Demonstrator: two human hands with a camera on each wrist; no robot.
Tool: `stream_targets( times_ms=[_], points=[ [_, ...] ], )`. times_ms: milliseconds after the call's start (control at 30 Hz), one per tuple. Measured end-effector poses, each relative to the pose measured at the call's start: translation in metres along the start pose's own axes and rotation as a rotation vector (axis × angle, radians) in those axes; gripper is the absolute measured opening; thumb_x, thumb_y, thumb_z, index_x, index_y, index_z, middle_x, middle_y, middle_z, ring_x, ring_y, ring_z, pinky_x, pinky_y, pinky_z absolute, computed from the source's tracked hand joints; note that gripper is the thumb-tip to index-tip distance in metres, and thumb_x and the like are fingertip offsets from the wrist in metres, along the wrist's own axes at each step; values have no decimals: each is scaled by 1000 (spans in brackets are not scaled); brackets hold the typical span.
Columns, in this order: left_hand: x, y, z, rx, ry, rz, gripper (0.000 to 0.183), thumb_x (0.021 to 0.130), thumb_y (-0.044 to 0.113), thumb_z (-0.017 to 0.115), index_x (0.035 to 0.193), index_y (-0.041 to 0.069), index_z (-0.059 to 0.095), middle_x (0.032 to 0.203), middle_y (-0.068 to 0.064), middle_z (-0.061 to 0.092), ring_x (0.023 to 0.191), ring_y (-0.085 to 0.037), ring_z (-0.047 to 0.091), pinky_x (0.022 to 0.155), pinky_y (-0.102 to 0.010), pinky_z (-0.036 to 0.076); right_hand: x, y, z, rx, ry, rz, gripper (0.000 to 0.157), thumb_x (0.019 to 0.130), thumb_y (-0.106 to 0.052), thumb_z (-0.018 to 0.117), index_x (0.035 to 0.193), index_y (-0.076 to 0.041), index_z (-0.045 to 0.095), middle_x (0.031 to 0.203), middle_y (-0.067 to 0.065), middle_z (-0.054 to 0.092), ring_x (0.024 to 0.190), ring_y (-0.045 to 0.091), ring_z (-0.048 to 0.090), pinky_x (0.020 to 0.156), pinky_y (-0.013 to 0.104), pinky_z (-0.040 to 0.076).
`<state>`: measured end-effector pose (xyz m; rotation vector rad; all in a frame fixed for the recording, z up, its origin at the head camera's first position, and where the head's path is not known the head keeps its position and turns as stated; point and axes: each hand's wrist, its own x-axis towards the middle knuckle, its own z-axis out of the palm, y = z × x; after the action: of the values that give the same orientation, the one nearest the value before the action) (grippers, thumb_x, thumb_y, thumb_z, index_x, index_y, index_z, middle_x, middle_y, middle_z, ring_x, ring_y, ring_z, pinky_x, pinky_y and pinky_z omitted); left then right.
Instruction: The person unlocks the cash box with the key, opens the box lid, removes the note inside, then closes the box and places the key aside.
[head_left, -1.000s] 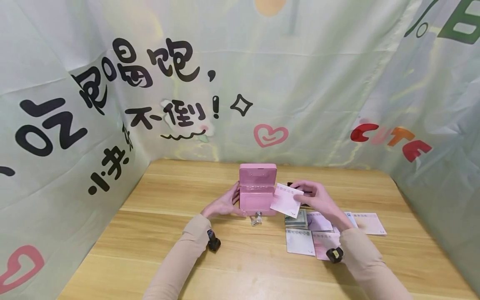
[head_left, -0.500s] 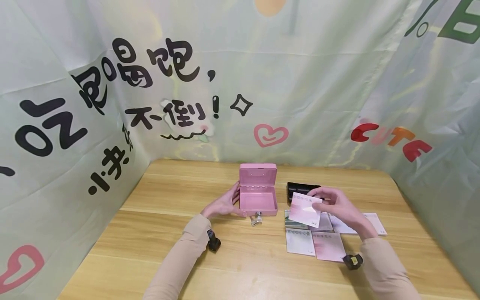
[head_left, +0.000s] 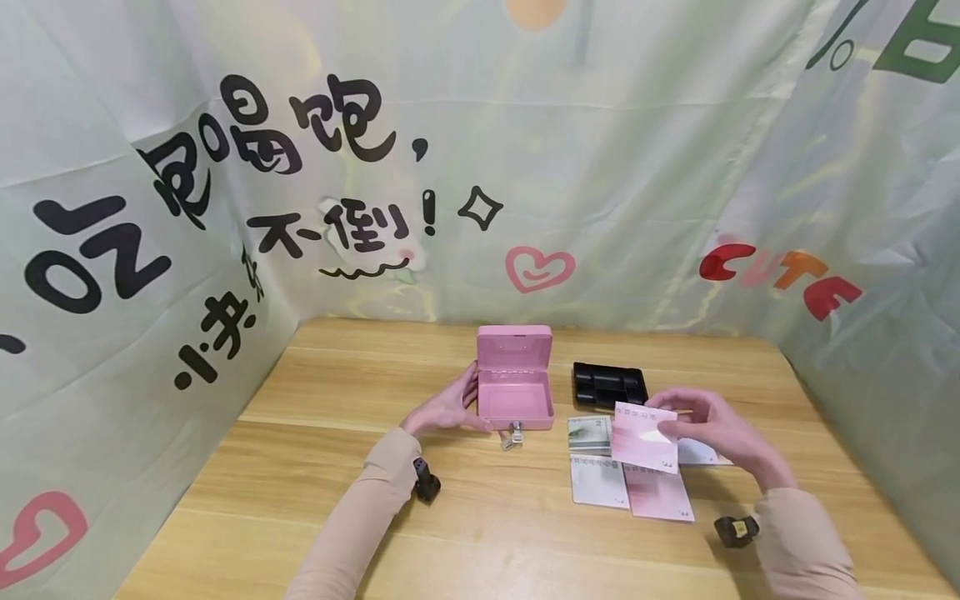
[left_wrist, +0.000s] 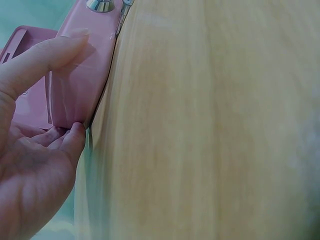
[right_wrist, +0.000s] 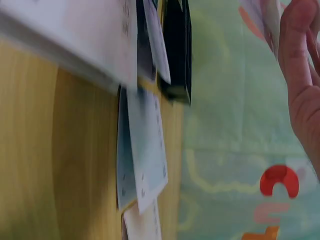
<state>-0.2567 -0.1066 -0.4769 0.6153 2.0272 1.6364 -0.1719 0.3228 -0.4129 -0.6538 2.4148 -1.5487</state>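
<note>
A small pink cash box point(head_left: 542, 422) stands with its lid point(head_left: 514, 350) raised; nothing shows inside. My left hand point(head_left: 447, 407) holds the box by its near left corner, thumb on the front wall and fingers at the side. A key point(head_left: 517, 432) sits in the front lock, and another dangles beside it. On the right, my right hand point(head_left: 723, 429) pinches a pink banknote point(head_left: 643, 437) between thumb and fingers, above other notes. Part of that hand also appears in the right wrist view, with pinkish paper point(right_wrist: 268, 20) at its fingertips.
Behind the notes lies a black compartment tray point(head_left: 609, 385). Several banknotes lie on the wooden table point(head_left: 465, 533): a green one point(head_left: 588, 433), a pale one point(head_left: 598, 483), a pink one point(head_left: 662, 498) and a bluish one point(head_left: 697, 452). A printed curtain point(head_left: 630, 183) encloses the back and sides.
My right hand has carried the pink banknote from beside the box rightward and nearer to me, over the other notes. The black tray has come into full view. My left hand stays on the box.
</note>
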Motion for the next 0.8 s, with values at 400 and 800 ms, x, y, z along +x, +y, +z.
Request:
stream_targets(
  times_ms=[400,800],
  points=[
    [2,-2,-1,24,-4,-4,129,74,-9,80,160,5,-15,170,-19,-6,158,-37,7,132,-45,13,-27,22,-28,75,-81,33,28,97,3,55,122,-5,64,111,-17,72,91,4,70,75,27,64],
    [1,0,0,18,5,-1,129,73,-10,80,161,8,-12,171,-16,-5,158,-34,7,132,-42,13,-49,42,-48,46,-117,57,31,98,3,52,125,-6,64,118,-23,68,98,-2,66,77,22,61]
  ],
)
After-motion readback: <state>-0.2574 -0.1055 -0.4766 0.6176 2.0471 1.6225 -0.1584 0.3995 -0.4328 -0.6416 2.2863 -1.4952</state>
